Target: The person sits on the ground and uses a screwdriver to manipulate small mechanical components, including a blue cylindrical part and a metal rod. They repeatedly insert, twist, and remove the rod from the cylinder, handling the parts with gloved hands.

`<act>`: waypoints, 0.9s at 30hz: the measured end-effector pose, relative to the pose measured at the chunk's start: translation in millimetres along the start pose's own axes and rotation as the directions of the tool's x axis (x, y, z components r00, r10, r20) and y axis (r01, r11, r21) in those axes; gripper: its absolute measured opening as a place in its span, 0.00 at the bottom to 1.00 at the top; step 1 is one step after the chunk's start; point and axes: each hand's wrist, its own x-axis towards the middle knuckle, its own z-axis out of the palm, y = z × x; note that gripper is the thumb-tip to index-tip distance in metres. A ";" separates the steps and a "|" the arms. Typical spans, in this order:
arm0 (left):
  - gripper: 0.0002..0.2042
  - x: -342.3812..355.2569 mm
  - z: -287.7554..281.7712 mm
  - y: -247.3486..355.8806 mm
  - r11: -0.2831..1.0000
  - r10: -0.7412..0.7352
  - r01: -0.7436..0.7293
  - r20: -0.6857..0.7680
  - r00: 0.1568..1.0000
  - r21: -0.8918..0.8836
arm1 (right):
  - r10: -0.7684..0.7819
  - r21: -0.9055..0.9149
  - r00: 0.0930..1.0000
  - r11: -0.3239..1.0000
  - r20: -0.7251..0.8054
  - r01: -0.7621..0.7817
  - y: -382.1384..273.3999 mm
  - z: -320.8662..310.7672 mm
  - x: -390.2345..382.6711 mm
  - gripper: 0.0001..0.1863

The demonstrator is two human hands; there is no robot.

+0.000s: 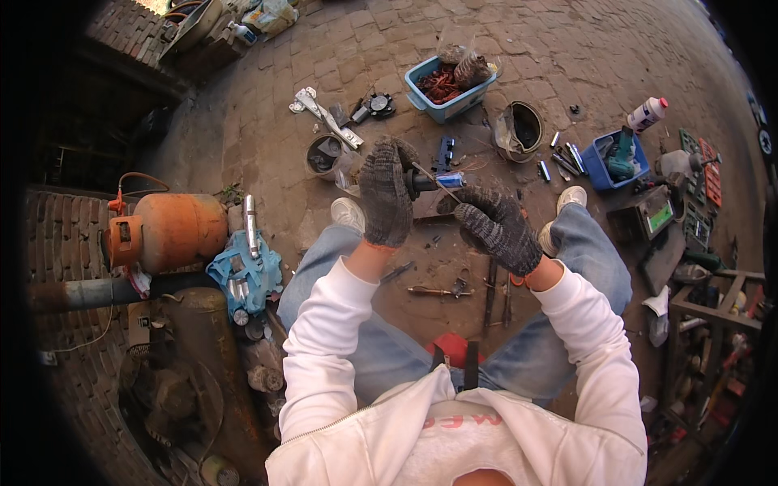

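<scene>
My left hand (387,194), in a dark knitted glove, is closed around a dark cylindrical part (423,183). A blue-and-silver section (450,181) shows at the part's right end. My right hand (498,228), gloved alike, pinches a thin metal rod (438,185) that slants up and left across the part. The rod's far tip lies close to my left fingers; whether it touches the part I cannot tell. Just beyond my hands a dark blue bracket-like piece (444,154) rests on the ground. Below them lies a slim metal tool (438,292).
A blue bin (454,104) of reddish scraps stands ahead, beside a round bucket (519,131). At right, a blue basket (616,178) holds a green power tool. An orange gas cylinder (180,231) lies at left near a blue plastic bag (243,275). A metal rack (717,312) stands at far right.
</scene>
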 end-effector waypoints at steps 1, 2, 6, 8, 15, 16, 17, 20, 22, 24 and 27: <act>0.13 1.7 -0.8 3.7 0.996 -0.082 0.082 0.002 0.997 -0.042 | 0.011 -0.028 1.000 1.000 -0.003 -0.011 0.6 -0.6 -1.4 0.12; 0.14 0.3 0.9 7.9 0.961 -0.156 0.158 0.028 0.987 -0.226 | 0.007 -0.060 1.000 0.998 -0.001 -0.007 1.8 -0.9 -2.4 0.13; 0.16 0.5 3.3 23.7 0.692 -0.463 0.492 0.197 0.864 -0.529 | -0.159 -0.205 0.986 0.965 0.042 0.165 6.7 -4.5 -2.3 0.15; 0.17 2.2 2.9 29.0 0.609 -0.542 0.596 0.275 0.795 -0.524 | -0.371 -0.280 0.922 0.878 0.111 0.387 8.4 -7.0 2.6 0.16; 0.14 0.0 3.1 25.9 0.491 -0.619 0.693 0.348 0.704 -0.528 | -0.500 -0.584 0.832 0.611 0.240 0.535 5.2 -18.6 8.9 0.16; 0.14 1.3 0.9 23.2 0.495 -0.580 0.691 0.392 0.714 -0.526 | -0.502 -0.585 0.837 0.619 0.217 0.523 5.7 -18.3 8.1 0.16; 0.14 2.1 -0.3 20.6 0.582 -0.558 0.643 0.331 0.761 -0.497 | -0.486 -0.603 0.853 0.627 0.192 0.493 6.9 -17.5 7.2 0.15; 0.15 4.9 -5.1 13.8 0.772 -0.444 0.479 0.184 0.877 -0.417 | -0.337 -0.489 0.941 0.816 0.032 0.309 13.5 -13.3 3.8 0.13; 0.16 6.7 -8.4 10.4 0.827 -0.337 0.362 0.135 0.932 -0.430 | -0.405 -0.450 0.914 0.817 -0.003 0.361 19.1 -12.1 6.4 0.12; 0.16 9.6 -12.2 6.8 0.972 -0.158 0.162 0.034 0.987 -0.169 | -0.416 -0.466 0.909 0.812 -0.038 0.352 23.4 -13.5 8.9 0.10; 0.10 13.7 -17.9 -1.2 0.983 0.079 -0.068 -0.065 0.995 0.168 | -0.383 -0.551 0.919 0.789 -0.093 0.272 25.0 -18.1 9.5 0.08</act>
